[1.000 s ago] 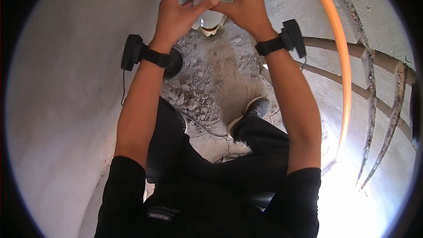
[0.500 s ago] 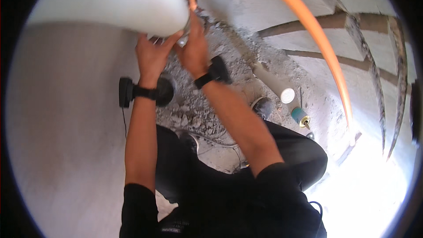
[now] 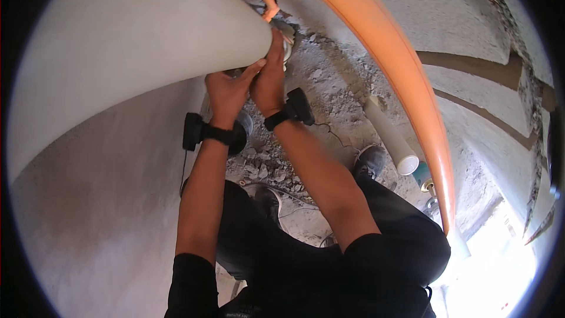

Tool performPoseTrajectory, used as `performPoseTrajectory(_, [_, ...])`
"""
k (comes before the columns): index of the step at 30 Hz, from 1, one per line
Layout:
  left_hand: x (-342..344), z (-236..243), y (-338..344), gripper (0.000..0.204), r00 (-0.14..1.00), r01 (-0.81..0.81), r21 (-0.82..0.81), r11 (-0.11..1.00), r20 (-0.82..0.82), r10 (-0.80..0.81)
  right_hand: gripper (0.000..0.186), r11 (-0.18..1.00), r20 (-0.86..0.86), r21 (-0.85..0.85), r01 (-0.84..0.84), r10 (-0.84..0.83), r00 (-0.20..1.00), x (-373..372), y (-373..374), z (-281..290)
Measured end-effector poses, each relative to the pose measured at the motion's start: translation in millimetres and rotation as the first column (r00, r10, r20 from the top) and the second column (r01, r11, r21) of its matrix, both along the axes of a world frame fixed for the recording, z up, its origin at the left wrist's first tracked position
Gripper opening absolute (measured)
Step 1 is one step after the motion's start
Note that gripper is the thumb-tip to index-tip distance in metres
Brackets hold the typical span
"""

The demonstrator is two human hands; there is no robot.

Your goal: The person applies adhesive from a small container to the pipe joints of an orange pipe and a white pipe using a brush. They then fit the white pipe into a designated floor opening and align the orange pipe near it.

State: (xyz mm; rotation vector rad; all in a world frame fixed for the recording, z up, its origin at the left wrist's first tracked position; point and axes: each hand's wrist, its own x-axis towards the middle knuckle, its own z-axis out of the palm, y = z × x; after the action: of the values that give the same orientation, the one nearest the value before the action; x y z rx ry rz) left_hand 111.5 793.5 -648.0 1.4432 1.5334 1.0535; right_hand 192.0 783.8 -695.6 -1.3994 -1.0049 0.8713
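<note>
A big white pipe (image 3: pixel 135 29) with the left hand (image 3: pixel 228 95) and the right hand (image 3: pixel 271 79) at its end.
A grey wall (image 3: pixel 100 212) is behind the big white pipe, which fills the top left and gets in the way, hiding some fingers. A bent orange tube (image 3: pixel 382 41) comes down on the right. The two hands are close together, touching the pipe's low edge; the left thumb lies along it, but I cannot tell if the hidden fingers grip it. A short pale pipe (image 3: pixel 391 135) lies on the dusty floor (image 3: pixel 332 103). Another person's hand (image 3: pixel 271 12) is just past the big pipe's end. A green can (image 3: pixel 421 172) is partly behind the tube. Little broken stones (image 3: pixel 265 171) lie near the feet.
</note>
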Motion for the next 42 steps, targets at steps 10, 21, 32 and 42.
performPoseTrajectory(10, [-12, -44, 8, 0.043, 0.986, 0.112, 0.036, 0.993, -0.131, -0.106, 0.076, 0.993, 0.014, 0.096, -0.073, 0.072, 0.997, 7, 16, -51])
performPoseTrajectory(21, [-41, -45, 20, 0.104, 0.935, 0.268, -0.093, 0.959, -0.214, -0.283, 0.082, 0.953, 0.375, 0.108, -0.284, 0.226, 0.899, 35, 17, -48])
performPoseTrajectory(32, [-48, -52, 25, 0.097, 0.962, 0.261, 0.104, 0.96, -0.11, -0.25, 0.084, 0.951, 0.452, 0.032, -0.307, 0.261, 0.853, 32, 18, -52])
performPoseTrajectory(42, [-47, -54, 17, 0.098, 0.953, 0.249, 0.135, 0.959, -0.209, -0.218, 0.082, 0.951, 0.403, -0.012, -0.309, 0.288, 0.869, 30, 18, -59])
